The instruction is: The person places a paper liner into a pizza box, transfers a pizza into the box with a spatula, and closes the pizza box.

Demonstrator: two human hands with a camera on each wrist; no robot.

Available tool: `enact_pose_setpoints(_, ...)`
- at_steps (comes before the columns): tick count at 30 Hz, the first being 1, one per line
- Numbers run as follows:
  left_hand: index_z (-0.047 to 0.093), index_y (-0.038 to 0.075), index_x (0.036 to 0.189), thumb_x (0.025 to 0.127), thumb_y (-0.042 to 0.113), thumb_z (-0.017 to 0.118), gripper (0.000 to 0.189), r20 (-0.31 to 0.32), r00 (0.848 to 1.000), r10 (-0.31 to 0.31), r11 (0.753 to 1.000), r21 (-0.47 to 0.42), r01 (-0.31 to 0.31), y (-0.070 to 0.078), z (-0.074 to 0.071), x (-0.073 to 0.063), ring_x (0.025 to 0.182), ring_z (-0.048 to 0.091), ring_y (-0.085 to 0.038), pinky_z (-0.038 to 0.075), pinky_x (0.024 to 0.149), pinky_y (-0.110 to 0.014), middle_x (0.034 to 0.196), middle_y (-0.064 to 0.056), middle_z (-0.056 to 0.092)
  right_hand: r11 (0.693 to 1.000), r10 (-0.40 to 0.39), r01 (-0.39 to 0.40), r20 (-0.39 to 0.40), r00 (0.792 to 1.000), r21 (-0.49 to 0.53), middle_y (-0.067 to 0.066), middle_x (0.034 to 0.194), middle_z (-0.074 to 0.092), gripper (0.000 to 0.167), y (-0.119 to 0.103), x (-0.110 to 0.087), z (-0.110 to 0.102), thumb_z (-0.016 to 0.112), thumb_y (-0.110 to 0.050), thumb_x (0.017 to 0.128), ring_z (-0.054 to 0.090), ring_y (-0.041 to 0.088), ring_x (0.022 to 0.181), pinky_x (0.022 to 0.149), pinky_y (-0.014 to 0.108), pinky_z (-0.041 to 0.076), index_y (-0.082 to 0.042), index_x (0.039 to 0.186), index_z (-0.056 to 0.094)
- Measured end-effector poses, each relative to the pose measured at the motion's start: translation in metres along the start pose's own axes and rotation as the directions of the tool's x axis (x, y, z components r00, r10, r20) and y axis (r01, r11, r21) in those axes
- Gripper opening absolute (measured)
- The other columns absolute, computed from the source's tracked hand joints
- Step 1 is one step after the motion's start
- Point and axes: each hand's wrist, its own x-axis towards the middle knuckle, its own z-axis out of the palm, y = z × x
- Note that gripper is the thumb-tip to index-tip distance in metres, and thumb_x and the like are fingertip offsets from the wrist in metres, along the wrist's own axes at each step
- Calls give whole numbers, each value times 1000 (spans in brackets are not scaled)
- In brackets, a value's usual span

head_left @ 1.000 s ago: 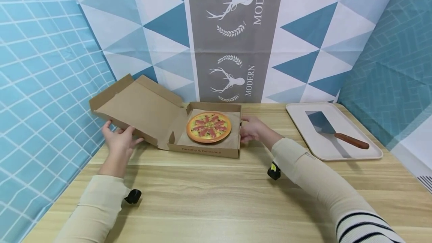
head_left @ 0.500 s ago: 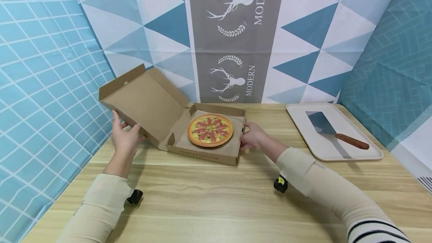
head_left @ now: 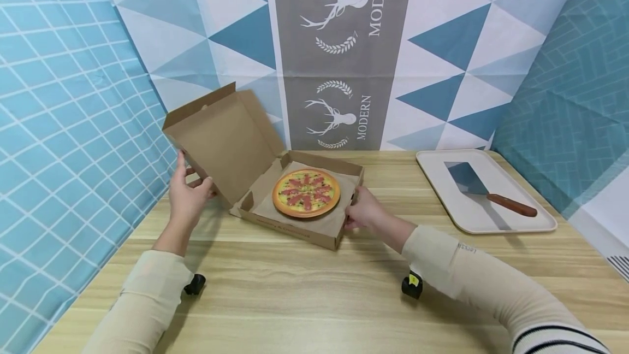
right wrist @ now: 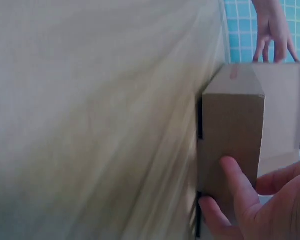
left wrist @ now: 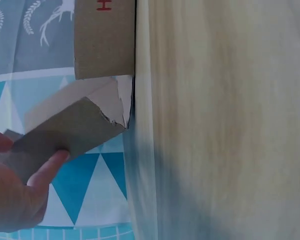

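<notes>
A brown cardboard pizza box [head_left: 290,231] stands on the table, turned at a slant, with its lid [head_left: 223,138] raised on the left. Inside, on brown paper, lies a round toy-like pizza [head_left: 306,193] with an orange rim. My left hand [head_left: 188,195] supports the lid at its outer lower-left edge, fingers spread and mostly straight; in the left wrist view a fingertip [left wrist: 62,154] touches the lid's side flap. With thumb over the wall and fingers outside, my right hand [head_left: 365,210] pinches the box's right side wall [right wrist: 232,130].
At the right, a cream tray [head_left: 444,209] holds a wide metal spatula [head_left: 467,178] with a wooden handle. A patterned backdrop [head_left: 339,59] stands behind the table [head_left: 295,299], and a blue tiled-print sheet [head_left: 64,124] borders the left.
The lid has risen steeper, and my left hand has moved up and right with it. My right hand has drawn the box's right side toward me, turning the box with the pizza inside.
</notes>
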Motion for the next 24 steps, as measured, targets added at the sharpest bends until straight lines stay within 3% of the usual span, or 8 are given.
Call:
enact_pose_setpoints(8, 4, 42, 153, 93, 7, 57, 87, 46, 994, 95, 994, 56, -97, -7, 0, 8, 111, 53, -25, 58, 69, -30, 139, -15, 34, 996, -25, 26, -17, 1000, 85, 36, 126, 43, 75, 3, -13, 6, 53, 14, 91, 64, 31, 79, 74, 42, 59, 2, 150, 8)
enact_pose_setpoints(10, 4, 40, 154, 92, 6, 56, 88, 49, 993, 103, 992, 61, -106, -7, 0, 9, 110, 53, -25, 58, 69, -29, 139, -16, 35, 999, -33, 34, -29, 999, 30, 33, 124, 41, 73, 3, -11, 1, 57, 8, 91, 59, 25, 73, 75, 42, 58, 4, 149, 11)
enact_pose_setpoints(12, 3, 37, 155, 92, 4, 55, 88, 55, 993, 107, 992, 61, -110, -4, -1, 8, 111, 53, -26, 58, 69, -30, 139, -17, 35, 988, -83, 75, -55, 995, -136, 31, 124, 43, 69, 2, -4, -11, 62, -2, 92, 58, 25, 72, 76, 44, 57, 6, 146, 20)
enact_pose_setpoints(14, 0, 35, 155, 92, 3, 55, 89, 68, 992, 109, 992, 52, -112, -1, -2, 7, 113, 52, -29, 58, 70, -32, 140, -19, 34, 927, -156, 124, -63, 986, -353, 33, 126, 46, 64, -2, 8, -27, 66, -12, 92, 59, 29, 79, 82, 47, 54, 8, 142, 32)
enact_pose_setpoints(16, -3, 33, 156, 93, 3, 55, 91, 85, 990, 116, 992, 40, -120, 2, -4, 5, 115, 50, -33, 59, 71, -34, 141, -21, 33, 815, -252, 177, -63, 966, -552, 31, 131, 50, 61, -6, 25, -45, 67, -19, 91, 60, 37, 100, 92, 50, 49, 9, 138, 41)
enact_pose_setpoints(18, -5, 34, 156, 93, 2, 56, 94, 102, 987, 124, 991, 28, -128, 3, -5, 5, 118, 48, -36, 59, 72, -36, 142, -22, 31, 704, -341, 246, -14, 940, -666, 31, 136, 49, 57, -10, 43, -61, 66, -20, 92, 51, 41, 120, 103, 51, 40, 10, 136, 45)
enact_pose_setpoints(21, -6, 37, 155, 92, 3, 60, 97, 117, 984, 137, 990, 13, -139, 2, -6, 8, 122, 46, -39, 59, 72, -37, 143, -22, 31, 639, -396, 341, 85, 914, -690, 30, 142, 43, 55, -16, 65, -77, 61, -15, 95, 40, 46, 130, 109, 54, 32, 11, 139, 43)
enact_pose_setpoints(24, -5, 40, 154, 92, 4, 63, 99, 117, 984, 135, 991, 0, -136, 0, -6, 12, 124, 44, -41, 59, 72, -36, 143, -22, 30, 628, -400, 407, 173, 900, -663, 29, 143, 42, 51, -20, 80, -82, 56, -9, 96, 42, 47, 129, 106, 54, 36, 12, 140, 41)
